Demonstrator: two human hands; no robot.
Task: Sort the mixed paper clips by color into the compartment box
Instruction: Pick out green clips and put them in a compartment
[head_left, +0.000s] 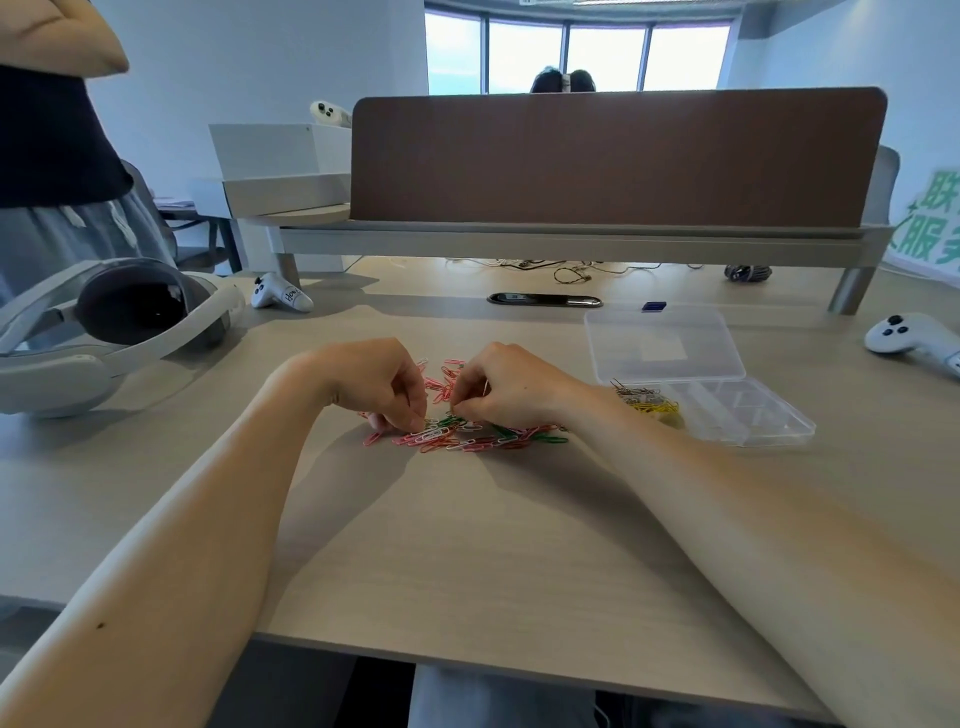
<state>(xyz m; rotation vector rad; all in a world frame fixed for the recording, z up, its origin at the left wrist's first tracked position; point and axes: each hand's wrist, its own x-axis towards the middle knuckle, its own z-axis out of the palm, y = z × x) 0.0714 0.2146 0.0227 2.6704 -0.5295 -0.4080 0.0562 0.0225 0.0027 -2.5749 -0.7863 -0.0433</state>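
Head view. The table (467, 545) bears one loose pile of clips (467, 439), pink, red, green and white, near its middle. Two hands meet over the pile, close together but not touching. The left hand (374, 384) has its fingers curled down, with the tips in the pile's left part. The right hand (511, 387) has its fingers curled toward its thumb at the pile's far side. Whether either hand pinches a clip cannot be told.

One clear box (727, 410) lies just right of the pile, its lid (665, 343) open and lying flat on the far side. Yellow clips (657, 408) and silver clips (631, 389) fill its left end, and the right forearm crosses in front of that end.

One headset (104, 332) rests at far left. Three controllers show: one (280, 293) beside the headset, one (914, 338) at far right, one (330, 111) beyond a brown divider (613, 156). A person (47, 130) stands at far left.
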